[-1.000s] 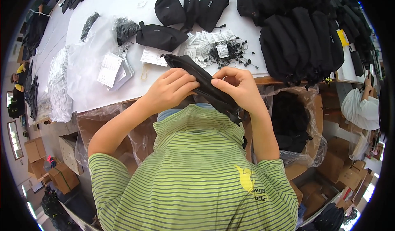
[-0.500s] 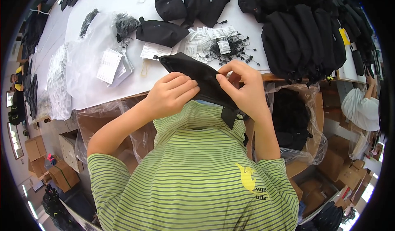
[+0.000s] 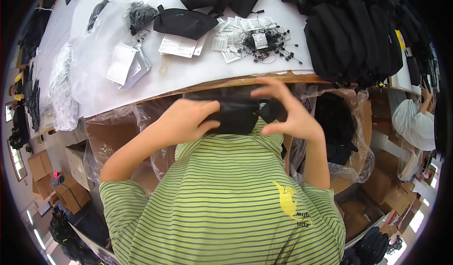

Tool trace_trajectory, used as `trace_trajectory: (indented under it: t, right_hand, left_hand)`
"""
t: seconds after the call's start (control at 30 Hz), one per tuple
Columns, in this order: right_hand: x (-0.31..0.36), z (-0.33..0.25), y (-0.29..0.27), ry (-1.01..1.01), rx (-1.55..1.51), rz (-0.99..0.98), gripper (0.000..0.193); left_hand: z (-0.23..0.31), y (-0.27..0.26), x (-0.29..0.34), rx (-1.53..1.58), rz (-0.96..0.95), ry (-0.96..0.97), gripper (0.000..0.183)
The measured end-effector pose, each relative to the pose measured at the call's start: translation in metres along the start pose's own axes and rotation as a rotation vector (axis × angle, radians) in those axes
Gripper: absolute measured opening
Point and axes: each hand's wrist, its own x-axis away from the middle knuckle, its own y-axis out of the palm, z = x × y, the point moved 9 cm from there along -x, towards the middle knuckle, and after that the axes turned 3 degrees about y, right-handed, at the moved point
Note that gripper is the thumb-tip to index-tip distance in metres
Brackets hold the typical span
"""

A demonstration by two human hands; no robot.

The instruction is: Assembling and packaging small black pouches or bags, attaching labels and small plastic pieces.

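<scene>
A small black fabric pouch (image 3: pixel 231 116) is held close against my chest, below the table's front edge. My left hand (image 3: pixel 186 119) grips its left end between thumb and bent fingers. At the pouch's right end a short black strap (image 3: pixel 271 110) sticks out. My right hand (image 3: pixel 295 116) is around that end with thumb and fingers spread apart, somewhat blurred, and does not appear to grip it. On the table beyond lies another black pouch (image 3: pixel 185 23), beside white printed tags (image 3: pixel 177 46) and a tangle of black tag strings (image 3: pixel 269 43).
Black pouches are stacked (image 3: pixel 351 43) on the table's right. Clear plastic bags (image 3: pixel 66 85) and a tag stack (image 3: pixel 121 64) lie left. Beneath the edge stand plastic-lined cartons (image 3: pixel 113 142), the right one holding black goods (image 3: pixel 332 128). A person in white (image 3: pixel 413 123) works far right.
The pouch has come down from over the table edge toward my chest and turned more level. My right hand has let go of its upper edge and spread its fingers.
</scene>
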Motion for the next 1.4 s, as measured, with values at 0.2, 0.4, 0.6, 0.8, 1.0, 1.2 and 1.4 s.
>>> trace_trajectory:
  t: [0.2, 0.4, 0.6, 0.8, 1.0, 1.2, 1.4]
  right_hand:
    - [0.021, 0.075, 0.018, 0.237, 0.31, 0.065, 0.061]
    - [0.021, 0.07, -0.002, 0.048, 0.755, 0.23, 0.033]
    - [0.037, 0.127, -0.021, 0.33, 0.257, 0.172, 0.034]
    - [0.058, 0.133, -0.049, 0.439, -0.559, 0.247, 0.015]
    - [0.045, 0.117, -0.095, 0.161, -0.773, 0.691, 0.018]
    - [-0.018, 0.113, -0.047, 0.028, -1.688, 0.687, 0.025]
    - [-0.036, 0.083, -0.025, 0.053, -1.548, 0.51, 0.027]
  left_hand:
    - [-0.019, 0.028, 0.015, 0.37, -0.344, -0.221, 0.03]
    - [-0.01, 0.025, 0.019, 0.491, -0.298, -0.104, 0.037]
    - [-0.014, 0.037, 0.04, 0.632, -0.571, -0.292, 0.057]
    - [-0.025, 0.036, 0.052, 0.699, -0.529, -0.337, 0.053]
    - [-0.027, 0.002, 0.022, 0.369, -0.104, -0.343, 0.034]
    - [0.008, 0.012, 0.008, 0.358, -0.165, -0.241, 0.028]
    - [0.042, 0.026, 0.009, 0.395, -0.325, -0.118, 0.026]
